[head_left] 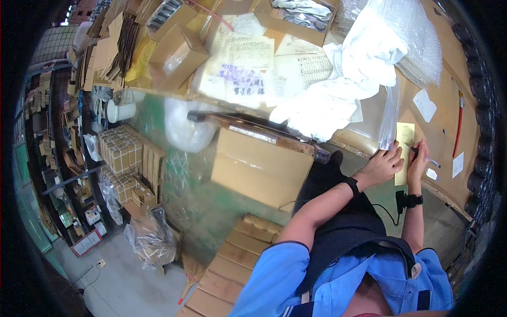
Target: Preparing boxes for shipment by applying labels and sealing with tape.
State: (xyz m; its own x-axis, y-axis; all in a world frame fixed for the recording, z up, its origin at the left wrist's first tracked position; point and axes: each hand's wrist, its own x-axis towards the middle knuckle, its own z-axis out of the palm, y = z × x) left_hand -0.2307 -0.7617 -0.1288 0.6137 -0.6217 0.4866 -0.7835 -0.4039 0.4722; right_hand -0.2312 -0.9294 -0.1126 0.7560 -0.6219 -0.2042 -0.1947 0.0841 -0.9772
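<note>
A narrow yellow paper slip (pixel 405 138) lies lengthwise at the near edge of the brown worktop, with small marks near its far end. My right hand (pixel 418 161) is closed around a pen (pixel 433 162), its thumb and fingers over the slip's right side. The pen's rear end sticks out to the right; its tip is hard to make out. From the left, my left hand (pixel 381 166) rests against the slip, fingers somewhat apart, beside a clear plastic sheet (pixel 389 119).
White cloths (pixel 330 105) heap left of the slip, bubble wrap (pixel 422 58) beyond. White labels (pixel 424 105) and a red stick-like tool (pixel 459 124) lie rightward. Written papers (pixel 245 68) and open cartons (pixel 177 55) cover the far table. A cardboard box (pixel 261 169) stands below on the floor.
</note>
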